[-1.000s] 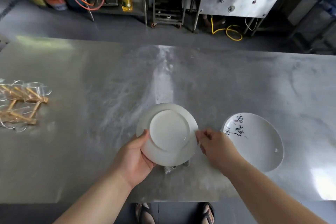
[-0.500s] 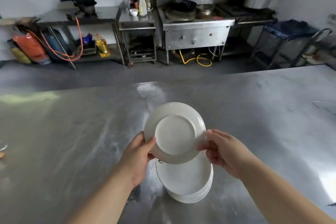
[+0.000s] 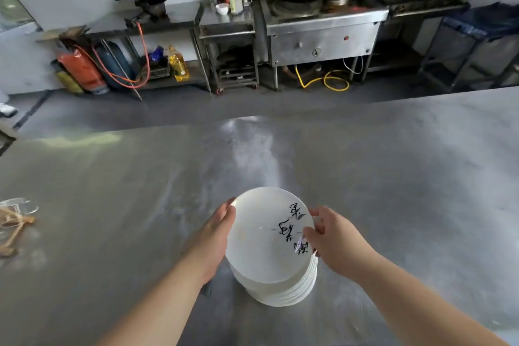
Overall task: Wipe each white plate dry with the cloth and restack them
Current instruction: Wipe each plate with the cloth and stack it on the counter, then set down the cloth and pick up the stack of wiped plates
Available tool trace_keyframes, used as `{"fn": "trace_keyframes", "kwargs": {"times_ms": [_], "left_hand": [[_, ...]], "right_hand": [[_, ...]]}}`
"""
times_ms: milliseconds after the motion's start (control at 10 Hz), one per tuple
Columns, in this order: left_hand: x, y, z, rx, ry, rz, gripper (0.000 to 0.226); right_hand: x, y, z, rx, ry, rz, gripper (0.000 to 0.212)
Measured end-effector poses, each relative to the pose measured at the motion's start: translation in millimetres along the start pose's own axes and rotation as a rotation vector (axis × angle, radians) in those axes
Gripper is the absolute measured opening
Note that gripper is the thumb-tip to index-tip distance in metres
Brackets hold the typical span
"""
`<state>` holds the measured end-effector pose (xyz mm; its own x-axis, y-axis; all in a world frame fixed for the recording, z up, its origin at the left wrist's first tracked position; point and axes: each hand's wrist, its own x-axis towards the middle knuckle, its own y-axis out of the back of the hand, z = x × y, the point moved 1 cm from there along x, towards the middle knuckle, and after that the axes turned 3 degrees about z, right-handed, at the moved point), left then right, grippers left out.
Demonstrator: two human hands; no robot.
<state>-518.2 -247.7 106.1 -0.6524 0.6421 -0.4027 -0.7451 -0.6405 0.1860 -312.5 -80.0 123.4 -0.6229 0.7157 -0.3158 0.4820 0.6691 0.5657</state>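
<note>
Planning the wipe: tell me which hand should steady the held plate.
Probably left. The left hand grips the rim of the plate, clear of its face; the right hand has fingers over the inked face, so it suits wiping.

Glossy, seemingly ceramic plate point(image 3: 266, 236), brushed, smeared metal table point(image 3: 393, 177)

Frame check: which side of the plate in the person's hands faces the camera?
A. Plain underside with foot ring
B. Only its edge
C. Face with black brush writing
C: the plate, held at its rim by the left hand and right hand over the stack, shows black brush characters.
</note>
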Motion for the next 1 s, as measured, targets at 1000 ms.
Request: {"fn": "trace_keyframes", "kwargs": {"times_ms": [1000], "left_hand": [[-30.9,-15.3,-81.3,0.173,0.029,0.098,0.034]], "right_hand": [[-36.3,-62.3,80.1,0.123,0.07,0.168,0.073]]}}
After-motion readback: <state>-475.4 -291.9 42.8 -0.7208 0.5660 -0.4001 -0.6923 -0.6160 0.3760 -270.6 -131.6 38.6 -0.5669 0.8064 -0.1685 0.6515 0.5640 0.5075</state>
